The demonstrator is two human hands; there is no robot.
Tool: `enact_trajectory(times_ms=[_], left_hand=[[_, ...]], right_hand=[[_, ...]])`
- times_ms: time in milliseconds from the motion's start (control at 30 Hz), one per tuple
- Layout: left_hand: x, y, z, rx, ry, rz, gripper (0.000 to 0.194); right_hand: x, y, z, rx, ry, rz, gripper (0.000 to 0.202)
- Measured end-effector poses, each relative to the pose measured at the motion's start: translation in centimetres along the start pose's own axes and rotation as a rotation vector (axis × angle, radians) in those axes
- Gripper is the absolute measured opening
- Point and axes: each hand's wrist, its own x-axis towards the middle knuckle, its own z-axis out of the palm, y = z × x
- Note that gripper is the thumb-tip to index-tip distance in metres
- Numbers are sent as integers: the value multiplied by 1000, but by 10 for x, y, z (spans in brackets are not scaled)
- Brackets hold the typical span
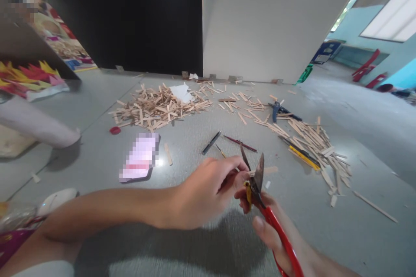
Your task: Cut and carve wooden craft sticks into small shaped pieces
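While the red scissors are gripped by the right hand with their blades spread apart, a thin flat stick is pinched by the fingers of the left hand. The stick is held across the scissors, near the blades, and its far end is left poking out to their right. Whether the stick is touched by the blades cannot be told.

Just beyond the scissors' tips, a dark red pen and a grey pen are laid down. Right of the scissors, a yellow cutter is set beside a bunch of loose sticks, and a blue hand tool is placed farther beyond.

Left of the scissors, a pink phone is laid flat, with its picture blurred. Beyond the scissors and to their left, a big pile of sticks is heaped up, and it is partly covered by white paper.
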Motion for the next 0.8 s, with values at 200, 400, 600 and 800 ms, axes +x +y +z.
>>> enact_trajectory(times_ms=[200,400,600,800], left_hand=[[-2,1,1,-17,-36,-1,27],[-3,1,1,-30,-35,-24,25],[-3,3,2,-52,-27,-20,26],[-4,4,3,-62,-32,-25,26]], right_hand=[[-6,2,1,6,-16,-10,49],[3,-19,0,-2,-32,1,56],[8,-30,1,7,-2,11,59],[6,-31,-1,22,-26,10,59]])
